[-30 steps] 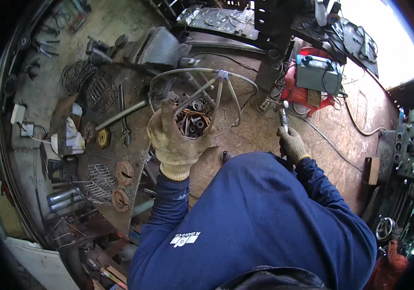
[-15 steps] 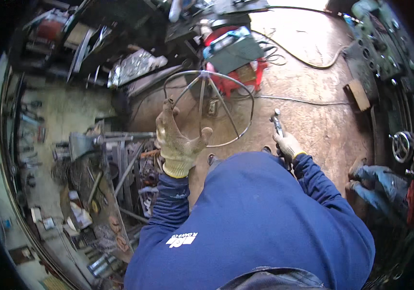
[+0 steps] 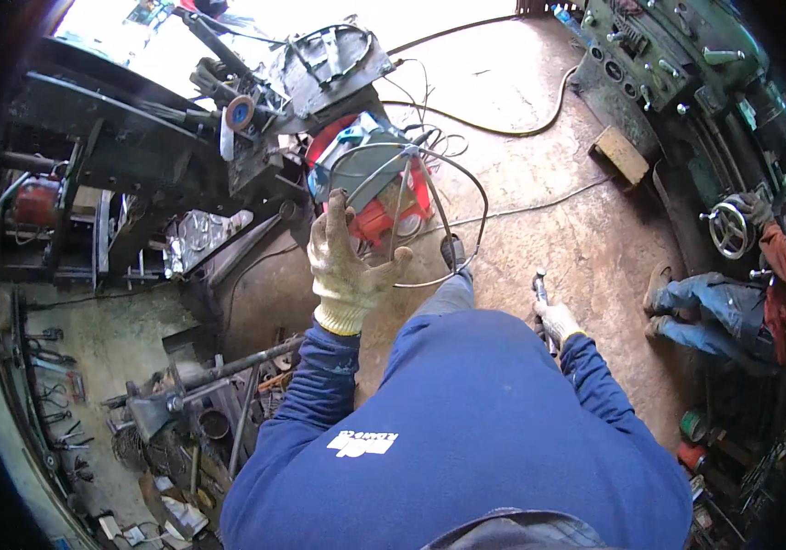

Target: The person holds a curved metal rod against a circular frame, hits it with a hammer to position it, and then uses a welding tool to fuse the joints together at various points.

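Note:
My left hand (image 3: 347, 261), in a cream knitted glove, grips the left side of a round metal frame (image 3: 428, 194). The frame is a thin ring with several rods meeting at a hub on its far side. It is held up in front of me, and my palm and fingers hide part of the rim. Lower on the right, my gloved right hand (image 3: 558, 323) is closed round a hammer (image 3: 540, 291), its metal head pointing away from me. Part of the handle is hidden by the hand.
Ahead stands a red stool (image 3: 379, 220) with a green-grey box, beside a dark workbench (image 3: 127, 119). A cable (image 3: 539, 197) crosses the floor. At right, another person (image 3: 723, 307) works at a green machine (image 3: 659, 64) with a handwheel (image 3: 730, 229). Metal scrap (image 3: 200, 431) lies left.
The view has shifted forward and turned, bringing more bench and machine into sight. One of my feet now shows ahead, under the frame. Both hands keep their holds.

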### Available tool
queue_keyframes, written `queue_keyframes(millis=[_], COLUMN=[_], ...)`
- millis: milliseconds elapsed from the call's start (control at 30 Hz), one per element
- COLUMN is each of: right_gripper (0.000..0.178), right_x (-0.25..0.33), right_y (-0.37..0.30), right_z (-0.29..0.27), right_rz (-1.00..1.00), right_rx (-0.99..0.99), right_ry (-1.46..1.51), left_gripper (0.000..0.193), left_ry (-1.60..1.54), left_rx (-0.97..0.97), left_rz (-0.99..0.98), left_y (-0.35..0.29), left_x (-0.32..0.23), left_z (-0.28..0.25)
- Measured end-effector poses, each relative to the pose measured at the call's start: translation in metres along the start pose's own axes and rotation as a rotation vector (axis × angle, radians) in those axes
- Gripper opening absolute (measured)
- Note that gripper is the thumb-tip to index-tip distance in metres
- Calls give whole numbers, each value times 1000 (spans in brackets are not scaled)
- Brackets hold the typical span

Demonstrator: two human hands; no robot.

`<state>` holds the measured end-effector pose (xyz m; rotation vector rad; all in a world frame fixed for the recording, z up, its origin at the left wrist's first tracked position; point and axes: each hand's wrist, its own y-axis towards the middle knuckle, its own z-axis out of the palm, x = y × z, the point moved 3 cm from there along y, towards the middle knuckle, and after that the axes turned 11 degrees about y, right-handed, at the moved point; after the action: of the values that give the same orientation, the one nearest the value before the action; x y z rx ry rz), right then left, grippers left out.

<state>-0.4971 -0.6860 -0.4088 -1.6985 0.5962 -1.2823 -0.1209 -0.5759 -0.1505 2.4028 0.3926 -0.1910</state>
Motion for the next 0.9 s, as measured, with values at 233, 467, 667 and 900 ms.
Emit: queue_keyframes(millis=[233,467,667,900], right_gripper=[45,43,39,50], right_x=[118,288,430,597], right_y=[60,112,127,143], right_z=[9,51,115,197], right_rz=[-465,-180,-819,-1090], right_rx=[53,-9,-42,613], right_ry=[-1007,-172,-562,-902], left_gripper=[112,109,106,108], left_ry=[-43,-16,253,558], left_rx=[-55,-134,-105,-44], left_rz=[-57,-127,-105,-385], left_y=[91,200,257,280], left_x=[43,105,128,120], left_z=[79,131,129,151])
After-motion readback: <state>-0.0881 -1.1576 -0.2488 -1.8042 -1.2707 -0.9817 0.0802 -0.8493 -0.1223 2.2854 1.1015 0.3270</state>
